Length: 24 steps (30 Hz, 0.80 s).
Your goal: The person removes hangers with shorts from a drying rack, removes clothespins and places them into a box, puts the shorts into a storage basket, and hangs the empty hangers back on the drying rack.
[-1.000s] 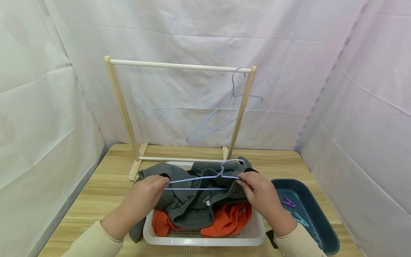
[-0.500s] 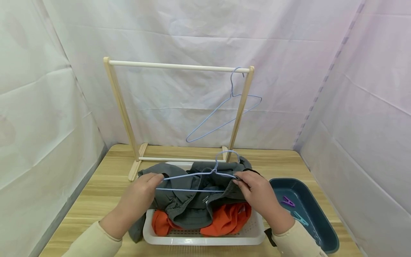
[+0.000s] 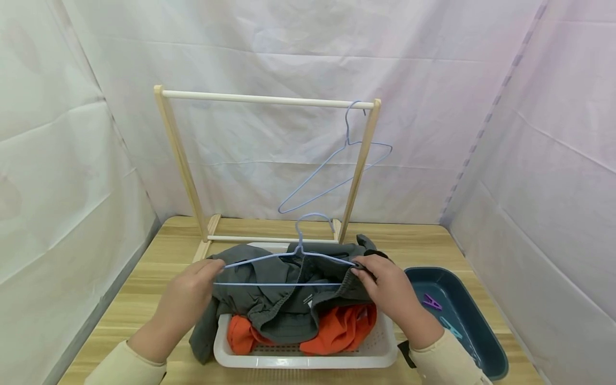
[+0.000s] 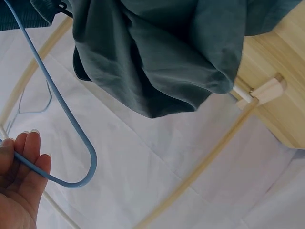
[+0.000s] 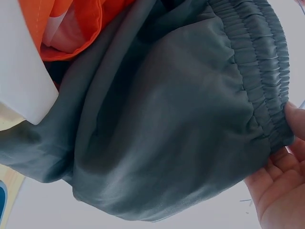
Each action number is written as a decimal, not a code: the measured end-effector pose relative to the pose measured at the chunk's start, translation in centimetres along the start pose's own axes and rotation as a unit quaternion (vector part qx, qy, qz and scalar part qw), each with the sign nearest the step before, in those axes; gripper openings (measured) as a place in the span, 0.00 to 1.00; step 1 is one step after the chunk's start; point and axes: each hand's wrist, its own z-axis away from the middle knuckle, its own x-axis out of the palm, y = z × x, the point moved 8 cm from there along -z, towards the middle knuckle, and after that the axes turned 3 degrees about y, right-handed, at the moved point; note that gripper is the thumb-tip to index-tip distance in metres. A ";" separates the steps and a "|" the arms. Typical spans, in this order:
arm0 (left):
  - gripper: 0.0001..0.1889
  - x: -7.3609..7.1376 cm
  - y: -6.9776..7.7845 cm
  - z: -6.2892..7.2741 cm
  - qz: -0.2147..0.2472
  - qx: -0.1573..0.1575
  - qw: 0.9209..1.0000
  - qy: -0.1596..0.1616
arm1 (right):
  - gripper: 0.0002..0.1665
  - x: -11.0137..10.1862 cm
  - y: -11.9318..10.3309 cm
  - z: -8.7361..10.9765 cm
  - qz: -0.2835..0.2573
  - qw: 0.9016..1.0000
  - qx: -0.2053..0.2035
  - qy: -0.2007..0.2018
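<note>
At its left end, a thin blue wire hanger (image 3: 299,248) is pinched between the thumb and fingers of my left hand (image 3: 185,294). Its bent corner (image 4: 90,160) sticks out past the fingers in the left wrist view. My right hand (image 3: 390,291) pinches the gathered elastic waistband (image 5: 257,67) of dark grey pants (image 3: 284,315), where the hanger's right end meets the cloth. Whether that end sits inside the waistband is hidden. The pants lie bunched over a white basket (image 3: 303,361), above an orange garment (image 3: 341,329).
Behind the basket stands a wooden rack with a white top bar (image 3: 264,99). A second blue hanger (image 3: 313,176) hangs at its right end. On the right, a dark blue tray (image 3: 474,321) holds a purple clip (image 3: 432,302) and a teal clip (image 3: 449,327).
My left hand has moved left, taking the hanger's left end with it. The hook has shifted left and risen above the pants. My right hand stays nearly in place at the waistband.
</note>
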 end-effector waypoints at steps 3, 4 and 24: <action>0.21 -0.3 -0.3 0.2 -0.007 -0.003 1.000 0.008 | 0.13 0.1 0.1 0.0 -0.001 1.000 0.006 -0.006; 0.27 -0.4 -0.4 0.3 -0.010 -0.003 1.000 0.011 | 0.13 0.1 0.2 0.1 -0.002 1.000 0.009 -0.007; 0.06 -1.9 -2.4 1.2 -0.042 -0.047 0.997 0.046 | 0.15 0.5 1.0 0.3 -0.008 0.998 0.043 -0.041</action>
